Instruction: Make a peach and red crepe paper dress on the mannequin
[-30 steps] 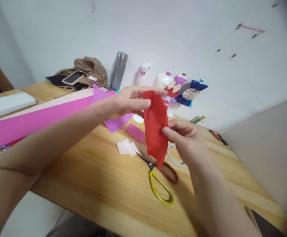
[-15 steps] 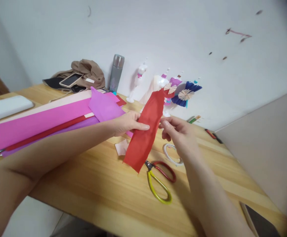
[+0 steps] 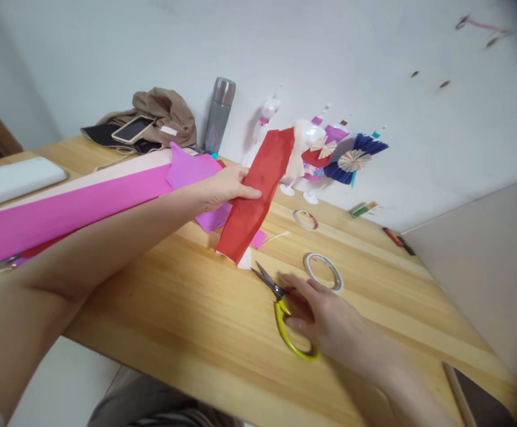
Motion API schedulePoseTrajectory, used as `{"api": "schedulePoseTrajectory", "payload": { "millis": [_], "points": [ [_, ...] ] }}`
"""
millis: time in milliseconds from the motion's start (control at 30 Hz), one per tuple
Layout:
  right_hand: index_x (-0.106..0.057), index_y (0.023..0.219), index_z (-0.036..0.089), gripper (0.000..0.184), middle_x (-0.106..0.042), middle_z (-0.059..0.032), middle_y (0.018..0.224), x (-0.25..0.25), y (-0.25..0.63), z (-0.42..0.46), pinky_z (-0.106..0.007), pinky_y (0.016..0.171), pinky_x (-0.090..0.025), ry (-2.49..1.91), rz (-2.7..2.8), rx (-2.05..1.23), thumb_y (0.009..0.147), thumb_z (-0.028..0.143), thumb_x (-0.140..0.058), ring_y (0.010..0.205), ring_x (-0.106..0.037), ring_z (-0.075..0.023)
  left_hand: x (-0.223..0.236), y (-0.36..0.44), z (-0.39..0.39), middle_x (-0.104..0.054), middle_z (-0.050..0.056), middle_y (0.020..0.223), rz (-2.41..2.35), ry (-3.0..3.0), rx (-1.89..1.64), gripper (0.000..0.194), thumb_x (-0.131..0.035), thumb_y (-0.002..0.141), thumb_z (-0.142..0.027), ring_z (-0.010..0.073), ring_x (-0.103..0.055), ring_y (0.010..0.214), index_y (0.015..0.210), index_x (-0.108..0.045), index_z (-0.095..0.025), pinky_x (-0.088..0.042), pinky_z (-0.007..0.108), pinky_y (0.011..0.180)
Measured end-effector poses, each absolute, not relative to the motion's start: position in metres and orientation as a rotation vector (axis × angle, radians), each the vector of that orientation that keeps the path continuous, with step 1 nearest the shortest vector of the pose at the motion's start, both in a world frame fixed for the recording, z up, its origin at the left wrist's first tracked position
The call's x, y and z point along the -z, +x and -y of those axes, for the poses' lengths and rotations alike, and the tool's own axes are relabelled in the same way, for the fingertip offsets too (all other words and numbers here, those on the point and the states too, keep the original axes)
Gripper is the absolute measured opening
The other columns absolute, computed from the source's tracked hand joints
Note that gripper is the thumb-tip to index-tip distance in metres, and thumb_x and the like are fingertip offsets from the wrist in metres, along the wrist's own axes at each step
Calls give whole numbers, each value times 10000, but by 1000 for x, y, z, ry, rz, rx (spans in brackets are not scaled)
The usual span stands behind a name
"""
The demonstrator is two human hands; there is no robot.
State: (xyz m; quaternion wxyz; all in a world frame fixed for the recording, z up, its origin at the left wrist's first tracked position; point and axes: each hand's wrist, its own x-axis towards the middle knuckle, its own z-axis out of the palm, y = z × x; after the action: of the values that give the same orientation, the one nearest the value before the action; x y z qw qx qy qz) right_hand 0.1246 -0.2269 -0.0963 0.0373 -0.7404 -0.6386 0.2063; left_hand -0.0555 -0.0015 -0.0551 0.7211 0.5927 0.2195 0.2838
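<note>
My left hand (image 3: 231, 188) grips a red paper strip (image 3: 258, 193) between thumb and fingers, holding it raised and slanted above the table. My right hand (image 3: 324, 311) is low over the scissors (image 3: 280, 293), its thumb and fingers apart around the red handle, which it mostly hides. The scissors lie on the table with a yellow handle toward me and dark blades pointing to the far left. Just beyond my right hand lies a white roll of tape (image 3: 337, 279). A small pink paper scrap (image 3: 259, 239) is near the strip's lower end.
Pink and purple paper sheets (image 3: 80, 207) spread at left beside a white case (image 3: 18, 181). Toward the wall are brown cloth (image 3: 164, 112), a phone (image 3: 132, 128), a grey flask (image 3: 219, 115) and decorated white figures (image 3: 314, 139). Another tape ring (image 3: 305, 220) and a dark device (image 3: 478, 394) lie at right.
My right hand has left the red paper's edge and come down to the scissors' handles. My left hand still holds the paper. The view has shifted slightly.
</note>
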Motion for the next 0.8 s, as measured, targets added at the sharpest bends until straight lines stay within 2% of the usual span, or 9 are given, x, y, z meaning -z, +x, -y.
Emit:
{"api": "schedulePoseTrajectory", "payload": {
  "millis": [67, 133, 233, 367, 467, 533, 633, 700, 800],
  "points": [
    [-611, 1250, 208, 487, -706, -120, 1011, 97, 125, 227, -447, 812, -524, -2228, 2002, -664, 762, 222, -611, 882, -680, -283, 51, -59, -2, -730, 6, 749, -490, 1342, -609, 155, -649, 724, 0, 137, -684, 761, 766, -705, -138, -532, 276, 824],
    [-632, 1128, 225, 356, -680, -64, 825, 98, 131, 226, -376, 652, -502, -2127, 2005, -686, 773, 233, -605, 674, -627, -218, 49, -62, -3, -731, -4, 746, -483, 1392, -562, 146, -681, 688, -29, 146, -690, 756, 759, -708, -154, -533, 268, 793],
    [-610, 972, 256, 184, -579, -3, 683, 105, 151, 223, -317, 537, -451, -1946, 1808, -797, 792, 293, -610, 575, -548, -176, 50, -66, -3, -743, -20, 776, -433, 1502, -457, 171, -727, 639, -81, 167, -702, 787, 782, -717, -174, -527, 260, 762],
    [-592, 942, 293, 217, -590, -40, 853, 110, 174, 220, -344, 642, -511, -1629, 1590, -962, 789, 412, -688, 740, -607, -212, 53, -66, 0, -758, 1, 810, -371, 1611, -310, 203, -739, 624, -91, 192, -713, 776, 813, -737, -166, -524, 262, 733],
    [-581, 1092, 329, 472, -544, -46, 944, 104, 177, 222, -353, 666, -501, -1495, 1640, -952, 724, 577, -743, 799, -574, -228, 55, -65, 5, -762, 29, 826, -347, 1620, -234, 215, -764, 620, -87, 209, -724, 758, 825, -745, -148, -529, 264, 710],
    [-530, 1232, 332, 645, -524, -57, 996, 98, 174, 224, -373, 714, -494, -1504, 1741, -915, 719, 686, -697, 846, -553, -243, 55, -64, 8, -752, 23, 786, -361, 1621, -251, 204, -780, 618, -77, 211, -725, 764, 811, -741, -128, -527, 259, 715],
    [-511, 1222, 313, 595, -509, -57, 1001, 90, 170, 228, -373, 739, -467, -1538, 1839, -862, 799, 725, -576, 823, -512, -226, 55, -63, 10, -737, 5, 734, -363, 1659, -269, 196, -795, 604, -87, 206, -718, 767, 786, -733, -125, -523, 247, 701],
    [-512, 1189, 300, 527, -510, -50, 970, 87, 169, 227, -364, 735, -452, -1551, 1865, -856, 847, 700, -526, 802, -499, -216, 55, -62, 10, -747, 12, 758, -309, 1704, -208, 214, -795, 606, -129, 199, -709, 748, 813, -743, -146, -517, 233, 660],
    [-510, 1177, 278, 519, -530, -55, 965, 80, 163, 223, -364, 741, -452, -1576, 1882, -872, 871, 696, -490, 801, -509, -214, 53, -61, 11, -755, 22, 778, -251, 1770, -141, 227, -769, 627, -166, 179, -695, 698, 853, -751, -164, -496, 219, 605]
  ]
}}
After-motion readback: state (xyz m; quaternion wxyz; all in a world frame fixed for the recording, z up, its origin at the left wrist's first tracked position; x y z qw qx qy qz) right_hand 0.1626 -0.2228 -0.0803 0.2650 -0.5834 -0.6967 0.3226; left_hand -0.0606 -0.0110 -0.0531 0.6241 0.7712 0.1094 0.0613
